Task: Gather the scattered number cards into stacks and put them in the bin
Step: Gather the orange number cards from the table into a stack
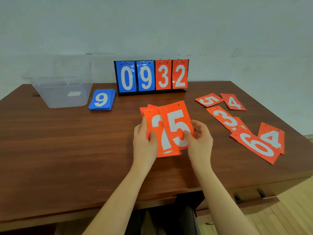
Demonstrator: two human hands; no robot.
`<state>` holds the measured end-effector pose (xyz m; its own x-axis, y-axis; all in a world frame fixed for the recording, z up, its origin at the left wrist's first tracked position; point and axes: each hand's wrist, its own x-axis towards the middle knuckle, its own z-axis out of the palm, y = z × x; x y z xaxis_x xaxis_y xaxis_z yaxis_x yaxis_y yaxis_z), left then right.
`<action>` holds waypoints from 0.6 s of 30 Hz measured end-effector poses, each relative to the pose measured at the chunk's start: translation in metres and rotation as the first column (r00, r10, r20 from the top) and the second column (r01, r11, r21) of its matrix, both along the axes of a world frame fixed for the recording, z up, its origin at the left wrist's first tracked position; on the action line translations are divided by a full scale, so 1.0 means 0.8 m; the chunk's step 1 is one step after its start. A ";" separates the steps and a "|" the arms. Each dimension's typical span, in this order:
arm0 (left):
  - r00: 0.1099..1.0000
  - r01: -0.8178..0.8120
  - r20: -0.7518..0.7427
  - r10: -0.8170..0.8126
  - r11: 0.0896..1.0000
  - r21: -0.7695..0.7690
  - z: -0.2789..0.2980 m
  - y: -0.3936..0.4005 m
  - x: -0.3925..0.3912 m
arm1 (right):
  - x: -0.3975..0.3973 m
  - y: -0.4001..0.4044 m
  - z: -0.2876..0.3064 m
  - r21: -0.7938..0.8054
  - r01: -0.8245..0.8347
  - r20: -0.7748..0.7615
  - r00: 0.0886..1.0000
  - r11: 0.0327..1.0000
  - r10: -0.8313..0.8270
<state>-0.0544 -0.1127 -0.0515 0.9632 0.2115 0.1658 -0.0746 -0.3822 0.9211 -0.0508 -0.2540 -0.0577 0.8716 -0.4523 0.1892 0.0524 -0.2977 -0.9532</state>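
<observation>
I judge task roughly half done. Blue stack point(102, 99) squared on counter point(67, 141), just right of clear bin point(62, 92), not yet in. My left hand point(145, 141) and right hand point(199, 139) both clamp fanned red cards point(169, 129), centre. Loose red cards point(250, 133) scattered right, some overlapping. Glossy, white numerals, punched holes.

Fanned orange cards point(169, 129) upright at frame centre; blue stack point(102, 101) topped by 9, flat, centre-left beside clear bin point(62, 92) upper left; loose orange cards point(240, 124) scattered flat, right.
</observation>
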 end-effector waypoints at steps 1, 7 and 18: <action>1.000 0.019 0.013 -0.018 0.999 -0.027 0.001 -0.008 -0.001 | -0.003 -0.003 -0.002 -0.048 -0.013 0.005 1.000 0.999 0.013; 0.995 0.100 0.002 -0.101 0.986 -0.131 0.002 -0.063 -0.003 | -0.009 -0.046 -0.008 -0.180 -0.006 -0.010 1.000 0.984 0.004; 0.996 0.076 -0.043 -0.079 0.994 -0.078 -0.009 -0.132 0.023 | 0.007 -0.194 -0.020 -0.663 -0.146 -0.498 0.818 0.734 -0.287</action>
<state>-0.0360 -0.2183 -0.0585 0.9835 0.1461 0.1069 -0.0579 -0.3058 0.9503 -0.0453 -0.4094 -0.0736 0.8842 -0.4662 -0.0283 -0.4439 -0.8200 -0.3614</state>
